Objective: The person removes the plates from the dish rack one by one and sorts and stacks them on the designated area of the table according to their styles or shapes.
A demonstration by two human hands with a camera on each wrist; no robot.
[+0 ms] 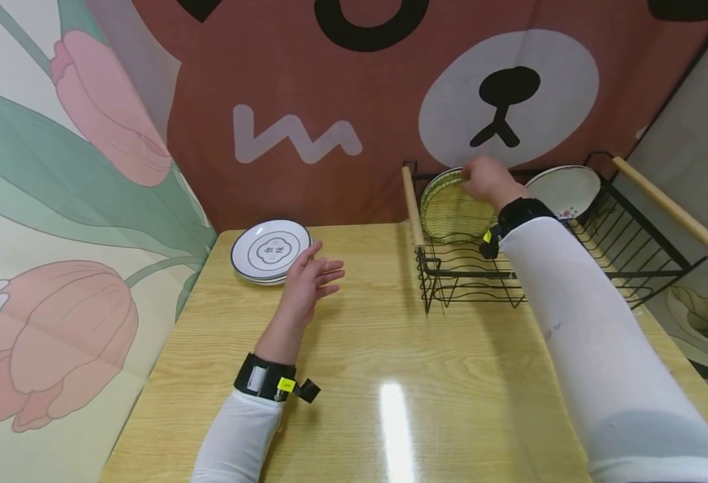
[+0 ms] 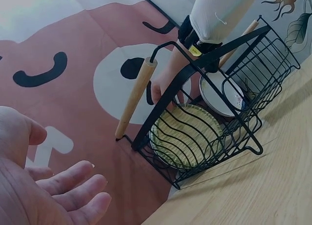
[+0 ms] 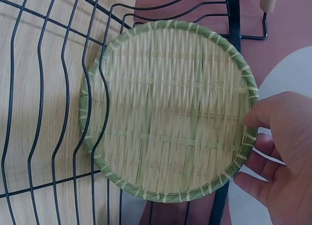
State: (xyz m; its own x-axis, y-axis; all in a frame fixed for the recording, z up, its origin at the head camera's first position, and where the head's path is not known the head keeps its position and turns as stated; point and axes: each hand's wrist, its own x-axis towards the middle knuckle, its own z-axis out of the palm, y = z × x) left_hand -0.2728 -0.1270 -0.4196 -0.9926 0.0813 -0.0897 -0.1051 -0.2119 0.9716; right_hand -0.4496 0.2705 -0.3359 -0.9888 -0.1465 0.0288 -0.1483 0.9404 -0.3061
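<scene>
A round woven bamboo tray (image 1: 455, 213) with a green-bound rim stands on edge in the left part of a black wire dish rack (image 1: 468, 274). My right hand (image 1: 489, 182) pinches its upper rim, thumb on the woven face and the other fingers behind, as the right wrist view shows at the tray (image 3: 168, 112). Behind the tray's top a thin pale edge shows; I cannot tell what it belongs to. My left hand (image 1: 310, 282) is held over the table with fingers spread and nothing in it, just right of a stack of white plates (image 1: 272, 249) with dark rims.
A white dish (image 1: 565, 191) with a small floral pattern leans in the rack's right part. Wooden handles (image 1: 413, 206) rise at both rack ends. The rack stands at the back right of the wooden table (image 1: 354, 349), against a printed cloth backdrop (image 1: 305, 194).
</scene>
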